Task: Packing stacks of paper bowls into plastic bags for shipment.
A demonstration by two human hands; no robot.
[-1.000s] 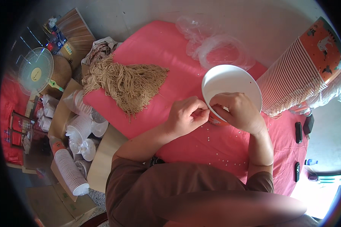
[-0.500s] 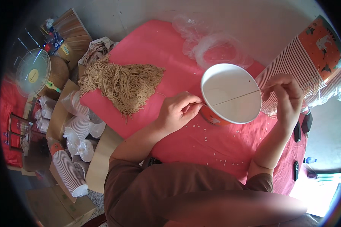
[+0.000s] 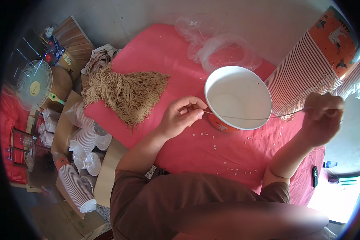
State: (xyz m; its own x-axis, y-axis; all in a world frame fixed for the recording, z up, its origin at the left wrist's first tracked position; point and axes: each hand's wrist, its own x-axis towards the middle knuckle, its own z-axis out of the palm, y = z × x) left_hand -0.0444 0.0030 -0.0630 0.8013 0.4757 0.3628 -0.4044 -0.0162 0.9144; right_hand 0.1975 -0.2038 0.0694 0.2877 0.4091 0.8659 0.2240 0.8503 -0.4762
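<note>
A thin tan cord runs across the front of a white paper bucket with an orange printed outside. My left hand pinches one part of the cord between thumb and fingers, beside the bucket's left rim. Farther right, my right hand is closed, its fingers curled and slightly blurred, with the cord leading into it. Inside, the bucket looks white, with one small dark spot on its wall. At the left of the table lies a thick bundle of tan cords.
Small white beads are scattered over the red tablecloth. Nested orange buckets lean at the right, with tan cords hanging beside them. Clear plastic bags lie at the back. Left stands an open carton of cups.
My right hand has moved right and down, drawing out a longer stretch of cord across the bucket. My left hand keeps its pinch. The whole view has shifted slightly.
</note>
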